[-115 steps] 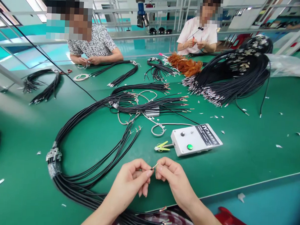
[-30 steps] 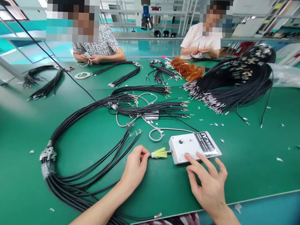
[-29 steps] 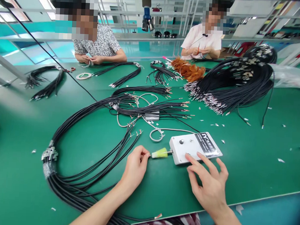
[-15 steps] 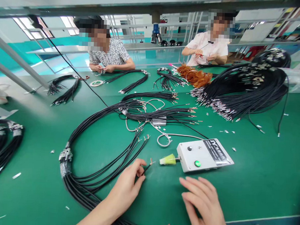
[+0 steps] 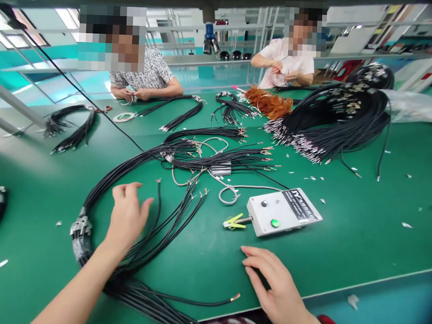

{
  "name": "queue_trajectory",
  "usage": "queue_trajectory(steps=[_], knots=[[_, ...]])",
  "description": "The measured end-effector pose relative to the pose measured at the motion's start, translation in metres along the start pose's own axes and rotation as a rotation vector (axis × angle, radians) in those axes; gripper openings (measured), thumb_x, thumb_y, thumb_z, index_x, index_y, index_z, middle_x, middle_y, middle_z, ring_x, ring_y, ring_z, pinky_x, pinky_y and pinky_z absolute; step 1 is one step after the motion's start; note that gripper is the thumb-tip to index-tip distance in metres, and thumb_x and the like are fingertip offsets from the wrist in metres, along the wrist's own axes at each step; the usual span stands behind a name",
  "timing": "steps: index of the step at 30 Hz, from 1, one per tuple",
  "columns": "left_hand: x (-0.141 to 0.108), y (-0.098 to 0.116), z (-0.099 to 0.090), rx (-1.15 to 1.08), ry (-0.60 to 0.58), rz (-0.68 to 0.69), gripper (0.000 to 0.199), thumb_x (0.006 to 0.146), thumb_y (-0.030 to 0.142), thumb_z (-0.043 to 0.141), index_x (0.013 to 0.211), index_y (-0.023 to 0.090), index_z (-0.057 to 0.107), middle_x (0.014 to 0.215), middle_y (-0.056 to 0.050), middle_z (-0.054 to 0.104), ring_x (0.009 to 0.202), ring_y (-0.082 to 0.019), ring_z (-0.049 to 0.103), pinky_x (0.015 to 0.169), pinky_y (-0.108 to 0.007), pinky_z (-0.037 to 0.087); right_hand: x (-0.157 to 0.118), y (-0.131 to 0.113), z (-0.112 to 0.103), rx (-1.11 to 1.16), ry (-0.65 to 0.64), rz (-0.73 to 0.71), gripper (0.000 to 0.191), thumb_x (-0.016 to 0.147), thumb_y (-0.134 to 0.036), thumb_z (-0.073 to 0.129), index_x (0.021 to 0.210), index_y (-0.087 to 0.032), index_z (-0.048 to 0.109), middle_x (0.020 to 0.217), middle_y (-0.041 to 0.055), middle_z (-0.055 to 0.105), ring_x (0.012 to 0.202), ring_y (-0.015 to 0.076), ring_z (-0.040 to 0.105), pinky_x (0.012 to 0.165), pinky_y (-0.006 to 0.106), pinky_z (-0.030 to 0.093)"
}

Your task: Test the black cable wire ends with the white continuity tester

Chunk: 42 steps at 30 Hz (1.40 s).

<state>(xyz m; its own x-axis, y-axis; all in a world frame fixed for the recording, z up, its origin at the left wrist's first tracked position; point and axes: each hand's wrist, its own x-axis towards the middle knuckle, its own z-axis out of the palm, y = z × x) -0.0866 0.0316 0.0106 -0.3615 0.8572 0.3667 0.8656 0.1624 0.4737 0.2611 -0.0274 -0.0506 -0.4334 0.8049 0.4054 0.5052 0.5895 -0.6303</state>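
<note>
My left hand (image 5: 127,215) is raised over the looped bundle of black cables (image 5: 115,174), thumb and fingers apart, with nothing in it. Just right of its thumb, a single black cable (image 5: 159,202) stands with its stripped end up. My right hand (image 5: 273,284) hovers near the table's front edge, fingers stretched and empty. In front of it sits a white box (image 5: 263,216) with a knob and a lit green button. A yellow-green clip-like head (image 5: 235,222) sticks out from the box's left side. Another cable's bare copper end (image 5: 235,297) lies left of my right hand.
Several more black cable bundles lie on the green table (image 5: 359,225), the largest pile (image 5: 346,124) at the back right. Beside it is a heap of orange-brown strands (image 5: 268,103). A grey cord (image 5: 229,196) loops behind the box. Two people work across the table.
My left hand has let go of a cable and moved left and up, away from the box. The blurred yellow-green head now shows sharply. The view has shifted slightly.
</note>
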Motion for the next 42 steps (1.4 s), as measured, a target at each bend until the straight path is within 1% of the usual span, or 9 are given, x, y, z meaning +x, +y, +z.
queue_trajectory(steps=[2,4,8,12,15,21,32,36,42], knots=[[-0.048,0.031,0.002,-0.059,-0.243,0.260,0.011,0.086,0.027,0.053,0.096,0.022,0.055,0.094,-0.007,0.055,0.090,-0.027,0.058,0.084,-0.041,0.049,0.001,0.000,0.000,0.024,-0.007,0.027,0.019,0.092,-0.012,0.052,0.105,-0.025,0.059,0.116,0.0072,0.068,0.107,0.0195,0.064,0.091,0.036,0.054],[-0.098,0.059,0.008,-0.172,-0.648,0.479,0.011,0.087,0.018,0.050,0.094,0.024,0.057,0.094,-0.005,0.060,0.090,-0.023,0.057,0.084,-0.035,0.049,0.001,0.000,-0.001,0.063,-0.009,0.056,0.019,0.092,-0.013,0.052,0.104,-0.025,0.060,0.115,0.0071,0.068,0.107,0.0194,0.064,0.092,0.036,0.053],[-0.150,0.091,0.017,-0.145,-0.946,0.478,0.017,0.073,0.006,0.055,0.081,0.021,0.053,0.096,-0.007,0.062,0.083,-0.023,0.056,0.078,-0.036,0.048,0.000,-0.005,-0.003,0.239,0.003,0.185,0.014,0.093,-0.019,0.053,0.100,-0.024,0.064,0.114,0.0080,0.069,0.107,0.0207,0.063,0.094,0.037,0.051],[-0.132,0.099,0.003,-0.418,-0.951,0.257,0.012,0.093,0.017,0.041,0.084,0.022,0.047,0.080,-0.002,0.057,0.068,-0.017,0.052,0.065,-0.026,0.044,0.012,-0.023,-0.004,0.685,0.001,0.534,0.013,0.090,-0.033,0.060,0.090,-0.021,0.066,0.096,0.0065,0.072,0.089,0.0184,0.065,0.083,0.031,0.051],[-0.116,0.105,-0.006,-0.573,-0.893,0.159,0.012,0.096,0.025,0.044,0.088,0.022,0.052,0.081,-0.002,0.058,0.071,-0.016,0.053,0.066,-0.025,0.043,0.029,-0.036,-0.001,1.164,-0.060,0.760,0.021,0.082,-0.039,0.071,0.086,-0.019,0.067,0.075,0.0015,0.068,0.069,0.0112,0.058,0.068,0.022,0.046],[-0.114,0.113,-0.002,-0.693,-0.810,0.022,0.021,0.092,0.028,0.051,0.074,0.020,0.058,0.067,0.000,0.058,0.063,-0.015,0.052,0.060,-0.024,0.040,0.054,-0.043,0.006,1.712,-0.146,0.899,0.028,0.066,-0.032,0.086,0.076,-0.014,0.066,0.062,-0.0038,0.055,0.054,0.0042,0.042,0.056,0.017,0.033],[-0.112,0.112,-0.001,-1.000,-0.840,-0.383,0.036,0.082,0.052,0.063,0.076,0.016,0.061,0.057,0.001,0.054,0.046,-0.008,0.034,0.043,-0.021,0.024,0.040,-0.043,0.019,1.609,-0.182,0.920,0.032,0.063,-0.030,0.087,0.079,-0.017,0.063,0.060,-0.0057,0.050,0.054,0.0061,0.037,0.054,0.020,0.026],[-0.111,0.114,-0.002,-1.020,-0.861,-0.424,0.040,0.080,0.055,0.065,0.080,0.016,0.061,0.058,0.000,0.056,0.045,-0.008,0.034,0.043,-0.021,0.023,0.046,-0.042,0.012,1.581,-0.117,0.852,0.029,0.069,-0.036,0.083,0.080,-0.017,0.064,0.061,-0.0047,0.051,0.056,0.0069,0.038,0.056,0.021,0.029],[-0.112,0.113,0.000,-1.023,-0.858,-0.403,0.042,0.081,0.057,0.062,0.082,0.015,0.061,0.058,0.000,0.057,0.043,-0.007,0.034,0.042,-0.021,0.022,0.055,-0.047,0.009,1.261,-0.028,0.732,0.029,0.072,-0.043,0.079,0.077,-0.018,0.066,0.068,-0.0010,0.061,0.060,0.0093,0.047,0.060,0.023,0.037]])
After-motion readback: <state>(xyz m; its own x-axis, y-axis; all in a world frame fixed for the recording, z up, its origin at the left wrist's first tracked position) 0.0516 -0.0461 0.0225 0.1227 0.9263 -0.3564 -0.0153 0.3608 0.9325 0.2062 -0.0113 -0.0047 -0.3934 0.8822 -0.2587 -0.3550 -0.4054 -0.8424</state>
